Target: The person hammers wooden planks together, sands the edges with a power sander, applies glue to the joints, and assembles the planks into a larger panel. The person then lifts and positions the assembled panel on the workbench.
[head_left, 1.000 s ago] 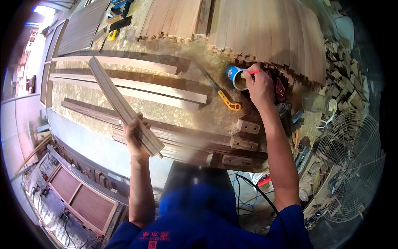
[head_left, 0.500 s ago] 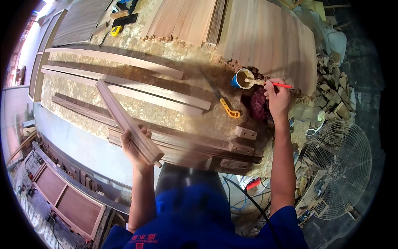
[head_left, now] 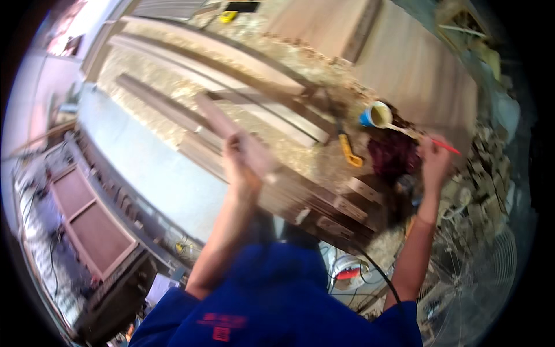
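My left hand (head_left: pixel 240 165) grips a planed brown wooden rail (head_left: pixel 238 134), tilted over the bench with its near end blurred by motion. In my right hand (head_left: pixel 433 165) is a thin red-handled stick (head_left: pixel 446 146); its far end is coated in a pale, glue-like paste and points at a blue-and-white cup (head_left: pixel 377 115). That cup leans on its side and holds a tan paste. A dark red crumpled bag (head_left: pixel 393 156) lies below the cup, near my right hand. Beside it rests a saw with a yellow handle (head_left: pixel 350 151).
Long pale strips (head_left: pixel 219 66) lie across the dusty bench. Several mortised rails (head_left: pixel 341 211) are stacked at its near edge. Wide boards (head_left: pixel 416 75) cover the far right. Wood offcuts (head_left: pixel 488 168) and a wire fan guard (head_left: pixel 480 272) stand at right, a framed panel (head_left: pixel 95 222) at lower left.
The red-handled stick has come out of the cup, drawn right and toward me. The view has turned, and the rail in my left hand has shifted with it.
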Demonstrator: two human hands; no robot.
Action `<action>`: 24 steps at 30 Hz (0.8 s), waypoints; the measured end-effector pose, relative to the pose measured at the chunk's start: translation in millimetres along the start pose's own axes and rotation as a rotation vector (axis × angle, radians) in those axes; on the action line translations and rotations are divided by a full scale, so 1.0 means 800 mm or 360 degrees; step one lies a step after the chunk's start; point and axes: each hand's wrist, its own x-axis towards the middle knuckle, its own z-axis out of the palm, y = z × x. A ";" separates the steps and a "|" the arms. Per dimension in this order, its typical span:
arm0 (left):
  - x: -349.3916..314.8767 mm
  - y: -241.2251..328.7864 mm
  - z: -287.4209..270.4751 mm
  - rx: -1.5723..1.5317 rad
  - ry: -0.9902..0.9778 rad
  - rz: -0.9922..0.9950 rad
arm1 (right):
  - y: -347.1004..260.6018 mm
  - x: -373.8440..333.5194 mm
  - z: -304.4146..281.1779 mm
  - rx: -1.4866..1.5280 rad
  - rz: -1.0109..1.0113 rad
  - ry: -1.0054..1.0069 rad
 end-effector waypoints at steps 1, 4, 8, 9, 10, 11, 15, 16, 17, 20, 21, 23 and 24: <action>0.006 -0.006 0.010 -0.0063 0.0019 -0.0049 | 0.004 -0.004 -0.011 0.0049 -0.0069 0.0078; -0.010 0.006 0.050 -0.0065 0.0067 -0.0108 | -0.076 -0.061 0.000 0.0822 -0.0069 -0.0106; -0.011 0.033 0.064 -0.0311 -0.0012 -0.0154 | -0.174 -0.137 0.057 0.1225 0.0110 -0.0287; -0.012 0.039 0.066 -0.0352 -0.0020 -0.0179 | -0.185 -0.147 0.069 0.1221 0.0038 -0.0457; -0.012 0.048 0.065 -0.0357 -0.0142 -0.0258 | -0.203 -0.156 0.085 0.1122 -0.0047 -0.0511; -0.010 0.052 0.065 -0.0448 -0.0139 -0.0286 | -0.220 -0.165 0.104 0.1167 0.0007 -0.0456; -0.014 0.073 0.070 -0.0613 -0.0151 -0.0355 | -0.238 -0.167 0.146 0.1187 -0.0021 -0.0522; -0.016 0.076 0.070 -0.0609 -0.0157 -0.0363 | -0.241 -0.169 0.153 0.1177 0.0001 -0.0523; -0.015 0.078 0.066 -0.0682 -0.0184 -0.0396 | -0.245 -0.170 0.160 0.1166 0.0023 -0.0524; -0.013 0.084 0.062 -0.0810 -0.0236 -0.0461 | -0.252 -0.162 0.173 0.1112 -0.0191 -0.0539; -0.016 0.085 0.065 -0.0790 -0.0234 -0.0460 | -0.252 -0.160 0.174 0.1086 -0.0272 -0.0538; -0.019 0.087 0.070 -0.0758 -0.0229 -0.0437 | -0.260 -0.162 0.169 0.1025 -0.0290 -0.0526; -0.020 0.087 0.071 -0.0750 -0.0221 -0.0419 | -0.260 -0.163 0.170 0.1054 -0.0362 -0.0600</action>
